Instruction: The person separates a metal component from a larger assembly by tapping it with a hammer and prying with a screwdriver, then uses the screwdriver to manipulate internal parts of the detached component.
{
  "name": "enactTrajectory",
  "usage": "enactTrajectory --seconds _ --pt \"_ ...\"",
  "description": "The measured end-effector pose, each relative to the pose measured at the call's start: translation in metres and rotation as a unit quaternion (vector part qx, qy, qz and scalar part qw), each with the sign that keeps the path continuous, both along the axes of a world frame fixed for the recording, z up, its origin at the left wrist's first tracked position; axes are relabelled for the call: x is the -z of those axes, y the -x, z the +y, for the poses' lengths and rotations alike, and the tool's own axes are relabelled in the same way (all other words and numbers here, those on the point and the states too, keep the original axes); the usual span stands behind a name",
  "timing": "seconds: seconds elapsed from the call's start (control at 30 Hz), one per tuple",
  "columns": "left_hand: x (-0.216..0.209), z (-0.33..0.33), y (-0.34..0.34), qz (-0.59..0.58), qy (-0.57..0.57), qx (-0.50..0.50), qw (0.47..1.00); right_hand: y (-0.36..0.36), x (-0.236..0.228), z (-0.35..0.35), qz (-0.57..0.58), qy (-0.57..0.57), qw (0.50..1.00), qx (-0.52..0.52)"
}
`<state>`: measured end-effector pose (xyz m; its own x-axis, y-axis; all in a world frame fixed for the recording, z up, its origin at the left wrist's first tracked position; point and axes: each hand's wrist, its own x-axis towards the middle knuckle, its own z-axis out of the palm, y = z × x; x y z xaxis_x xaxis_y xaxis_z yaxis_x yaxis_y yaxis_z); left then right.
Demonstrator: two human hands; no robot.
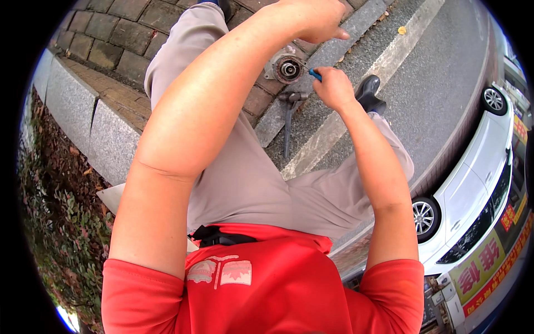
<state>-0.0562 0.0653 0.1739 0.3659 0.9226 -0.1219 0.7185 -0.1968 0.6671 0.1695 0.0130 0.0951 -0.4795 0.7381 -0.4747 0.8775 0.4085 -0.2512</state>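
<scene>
A round metal housing point(275, 70) with a ringed centre and a coil-like core lies on the paving between my legs. My right hand point(334, 89) is closed around the blue handle of a screwdriver point(316, 74), whose thin shaft reaches the housing's right rim. Beyond the housing, at the top edge, is my left hand point(318, 21). One of its digits is stretched out to the right, and nothing shows in its grasp; part of the hand is cut off by the picture edge. Nearer to me, a hammer point(288, 119) lies with its head close to the housing.
Brick paving point(119, 33) meets a grey kerb strip point(345, 34) and asphalt with a white line point(409, 39). On the left, granite edging point(114, 139) borders a planted bed point(61, 222). A white car point(473, 178) stands at the right. My legs flank the housing.
</scene>
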Motion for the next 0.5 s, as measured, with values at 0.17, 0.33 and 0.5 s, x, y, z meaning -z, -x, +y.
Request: enactTrajectory --seconds 0.17,0.33,0.5 --pt "0.002 0.003 -0.003 0.001 0.007 0.001 1.000 0.023 -0.012 0.014 -0.079 0.024 0.996 -0.043" --pt "0.002 0.003 0.002 -0.002 0.007 0.004 1.000 0.031 -0.017 0.023 -0.091 0.023 0.992 -0.087" --pt "-0.005 -0.001 0.006 -0.047 -0.012 -0.009 0.999 0.025 -0.016 0.024 -0.085 0.035 0.994 -0.061"
